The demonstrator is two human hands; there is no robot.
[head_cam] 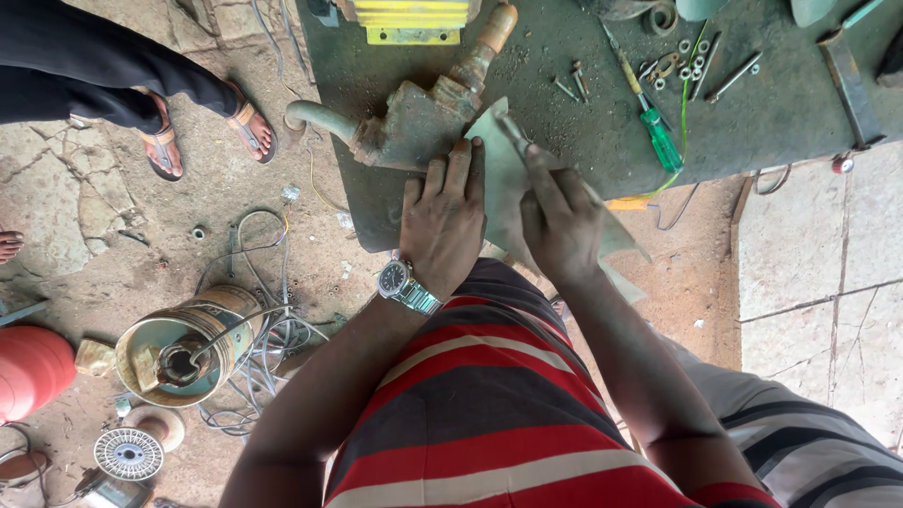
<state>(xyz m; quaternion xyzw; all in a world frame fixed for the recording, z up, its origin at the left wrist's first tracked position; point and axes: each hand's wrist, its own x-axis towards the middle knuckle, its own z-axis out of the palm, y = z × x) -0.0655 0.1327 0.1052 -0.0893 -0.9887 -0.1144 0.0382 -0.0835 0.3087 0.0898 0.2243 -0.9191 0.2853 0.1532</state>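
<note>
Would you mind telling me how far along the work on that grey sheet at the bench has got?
Done: the pump body lies on the bench, with loose bolts and washers and a green screwdriver set aside. In hand: the left hand presses the grey sheet flat while the right hand works a thin tool along it. Left: the sheet looks uncut, one piece.

The left hand [442,221] lies flat on a grey-green gasket sheet [503,179] at the edge of the dark metal table [771,113], beside a rusty cast-metal pump body [414,122]. The right hand [562,224] pinches a thin metal tool [514,134] against that sheet. A green-handled screwdriver [661,138] and loose bolts [574,85] lie further along the table.
</note>
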